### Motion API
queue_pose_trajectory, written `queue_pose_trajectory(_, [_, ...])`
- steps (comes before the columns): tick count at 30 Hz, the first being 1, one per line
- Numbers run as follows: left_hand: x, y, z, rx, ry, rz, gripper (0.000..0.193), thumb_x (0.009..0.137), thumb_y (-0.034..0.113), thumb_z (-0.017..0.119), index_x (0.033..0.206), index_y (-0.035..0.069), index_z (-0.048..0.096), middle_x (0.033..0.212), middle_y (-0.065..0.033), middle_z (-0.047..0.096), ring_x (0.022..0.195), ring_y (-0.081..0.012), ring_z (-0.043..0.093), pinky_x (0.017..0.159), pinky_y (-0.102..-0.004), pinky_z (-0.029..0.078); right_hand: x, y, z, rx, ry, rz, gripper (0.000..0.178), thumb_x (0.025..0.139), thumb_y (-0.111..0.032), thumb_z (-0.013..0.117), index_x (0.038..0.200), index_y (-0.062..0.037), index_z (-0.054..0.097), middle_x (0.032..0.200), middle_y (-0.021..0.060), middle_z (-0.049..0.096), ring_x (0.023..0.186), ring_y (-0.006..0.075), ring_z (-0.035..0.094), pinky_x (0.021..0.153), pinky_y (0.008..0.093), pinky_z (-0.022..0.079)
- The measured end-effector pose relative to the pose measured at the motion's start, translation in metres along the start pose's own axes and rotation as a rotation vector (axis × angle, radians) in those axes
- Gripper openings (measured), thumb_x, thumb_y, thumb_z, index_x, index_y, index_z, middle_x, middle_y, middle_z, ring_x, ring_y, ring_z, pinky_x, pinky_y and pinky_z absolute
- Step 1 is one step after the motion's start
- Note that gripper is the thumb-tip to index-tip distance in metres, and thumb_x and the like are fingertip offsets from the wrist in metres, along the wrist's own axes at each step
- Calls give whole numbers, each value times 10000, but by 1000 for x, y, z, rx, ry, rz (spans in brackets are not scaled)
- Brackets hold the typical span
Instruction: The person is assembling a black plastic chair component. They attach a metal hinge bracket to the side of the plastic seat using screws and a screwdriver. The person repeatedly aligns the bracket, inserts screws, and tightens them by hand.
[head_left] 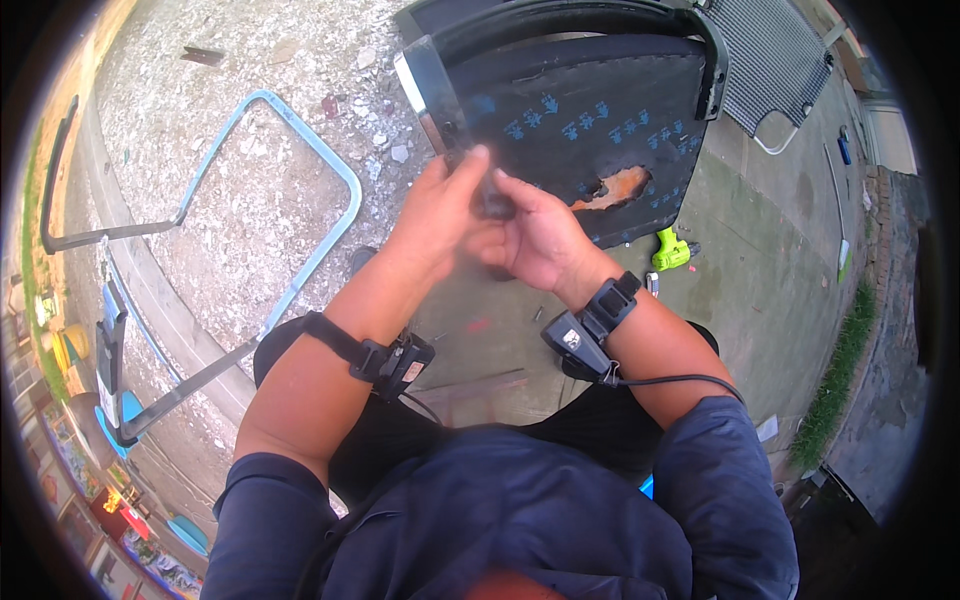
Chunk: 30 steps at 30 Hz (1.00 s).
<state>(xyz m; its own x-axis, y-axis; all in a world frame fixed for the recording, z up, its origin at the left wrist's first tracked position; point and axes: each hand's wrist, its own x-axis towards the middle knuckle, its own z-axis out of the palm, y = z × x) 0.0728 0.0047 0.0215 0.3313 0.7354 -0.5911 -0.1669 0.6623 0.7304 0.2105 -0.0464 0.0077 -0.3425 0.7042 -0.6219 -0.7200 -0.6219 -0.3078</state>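
A chair seat with a torn black underside (pixel 560 130) lies in front of me, orange foam (pixel 620 188) showing through a hole. A curved black armrest (pixel 600 15) rises along its far edge. A flat, shiny metal bar (pixel 432 95) slants down its left side to my hands. My left hand (pixel 435 215) is closed at the bar's lower end, its thumb pointing up. Close beside it, my right hand (pixel 535 235) has its fingers curled and thumb raised against a small dark piece, blurred by motion. What that piece is I cannot make out.
A lime-green power drill (pixel 670 250) lies right of the seat. Bent metal tube frames (pixel 350 200) rest on the pale rubble at left. A grey mesh panel (pixel 770 60) is at the far right, with a thin rod (pixel 835 190) and a grass strip (pixel 840 370) nearby.
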Motion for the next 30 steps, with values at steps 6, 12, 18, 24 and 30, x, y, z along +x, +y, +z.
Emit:
queue_pose_trajectory(6, [2,0,-2,9,-5,-18,393,996,375,607,1134,8,579,997,-109,651,808,-202,665,671,-326,573,2,3,-1,-12,4,-9,383,1025,-390,490,1244,-76,496,1027,229,657,737,278,698,637,324,573])
queue_pose_trajectory(12, [-1,10,-2,-38,-25,-77,412,1027,388,542,1124,-8,596,990,-121,663,796,-193,662,665,-321,568,-2,1,6,-130,25,-19,382,1023,-388,507,1215,-58,526,964,174,690,735,243,705,633,299,574])
queue_pose_trajectory(18, [3,12,-13,-232,-94,-190,470,1053,384,479,1128,-58,621,1008,-164,682,837,-210,675,693,-329,582,-11,3,25,-233,67,-87,342,1002,-322,585,1193,-43,532,908,136,698,718,214,706,628,289,570])
queue_pose_trajectory(24, [8,7,-12,-56,-75,-33,522,1059,418,441,1137,-69,612,1003,-174,678,849,-244,678,698,-337,580,-5,3,22,-209,65,-100,303,999,-313,592,1132,-47,534,833,102,690,627,185,680,555,269,537])
queue_pose_trajectory(30, [7,8,-17,-276,-142,-160,380,1057,323,473,1153,-27,586,1060,-169,669,974,-253,658,887,-400,535,-4,6,27,-437,111,-188,253,983,-342,619,1039,-99,574,712,-4,604,529,96,564,475,227,427])
